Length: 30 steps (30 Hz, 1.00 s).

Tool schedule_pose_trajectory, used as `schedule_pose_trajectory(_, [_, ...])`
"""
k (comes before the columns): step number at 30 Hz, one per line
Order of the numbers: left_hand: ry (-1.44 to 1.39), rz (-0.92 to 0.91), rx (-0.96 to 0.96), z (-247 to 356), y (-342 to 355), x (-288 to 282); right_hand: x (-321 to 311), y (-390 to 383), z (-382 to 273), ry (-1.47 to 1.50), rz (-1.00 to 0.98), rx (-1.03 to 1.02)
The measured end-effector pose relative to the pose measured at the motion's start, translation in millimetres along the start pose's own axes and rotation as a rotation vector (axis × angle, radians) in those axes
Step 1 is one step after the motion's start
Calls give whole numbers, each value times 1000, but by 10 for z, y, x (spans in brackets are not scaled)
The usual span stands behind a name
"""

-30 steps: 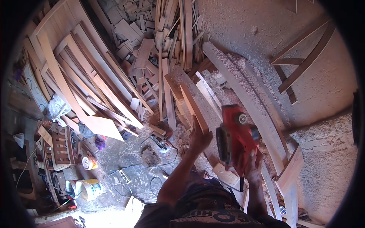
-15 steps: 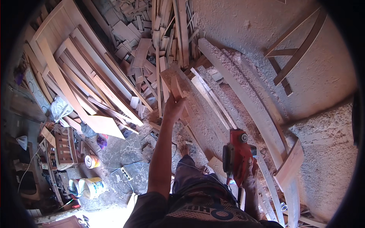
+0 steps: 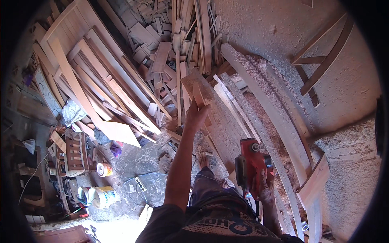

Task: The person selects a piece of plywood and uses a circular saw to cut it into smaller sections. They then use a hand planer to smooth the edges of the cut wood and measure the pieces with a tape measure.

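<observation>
My left hand (image 3: 197,117) is closed around a narrow wooden piece (image 3: 198,96) that lies along the dusty wooden workbench (image 3: 223,126). The fingers and thumb cover part of the piece. To the right and closer to my body, my right hand (image 3: 265,187) grips a red electric planer (image 3: 253,162) with a dark side part. The planer is held up over the bench's right side, apart from the wooden piece. Its cord hangs down beside my shirt.
Long curved boards (image 3: 275,105) covered in shavings lie right of the bench, by a rough wall (image 3: 348,162). Wood offcuts (image 3: 146,36) are heaped at the far side. Planks (image 3: 101,81) lean at left. Buckets (image 3: 102,197) and a power strip (image 3: 140,184) are on the floor.
The whole view has shifted slightly. My right hand has brought the planer a little left, nearer the bench. My left hand keeps its hold on the wooden piece.
</observation>
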<state>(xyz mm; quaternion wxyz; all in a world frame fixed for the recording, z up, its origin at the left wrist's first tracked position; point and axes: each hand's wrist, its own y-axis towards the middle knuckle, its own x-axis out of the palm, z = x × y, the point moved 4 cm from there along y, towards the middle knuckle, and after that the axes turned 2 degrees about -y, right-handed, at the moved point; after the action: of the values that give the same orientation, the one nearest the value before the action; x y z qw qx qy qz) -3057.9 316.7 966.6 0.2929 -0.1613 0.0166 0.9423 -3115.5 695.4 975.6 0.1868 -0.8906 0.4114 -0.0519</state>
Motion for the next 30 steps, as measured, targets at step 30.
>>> schedule_pose_trajectory(30, [-1183,-190,-571,-2669,-1181,1640,842,609,-73,-408,-301,53])
